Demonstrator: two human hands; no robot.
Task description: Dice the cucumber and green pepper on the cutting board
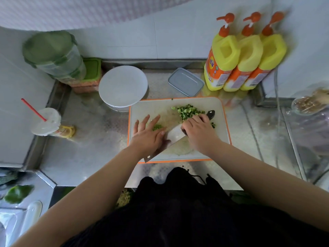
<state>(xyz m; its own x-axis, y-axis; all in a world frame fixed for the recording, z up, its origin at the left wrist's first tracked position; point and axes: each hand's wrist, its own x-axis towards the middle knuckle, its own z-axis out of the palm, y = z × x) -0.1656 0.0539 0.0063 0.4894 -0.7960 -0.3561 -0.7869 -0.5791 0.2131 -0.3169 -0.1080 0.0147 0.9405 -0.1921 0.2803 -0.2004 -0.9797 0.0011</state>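
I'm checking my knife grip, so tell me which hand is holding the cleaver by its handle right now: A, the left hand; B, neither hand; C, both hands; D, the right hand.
D: the right hand is curled round the cleaver by its dark handle, while the left hand lies with fingers straight on the cutting board beside the blade.

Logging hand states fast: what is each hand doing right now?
Left hand: open, fingers straight, resting on the cleaver blade.
Right hand: closed round the cleaver's handle.
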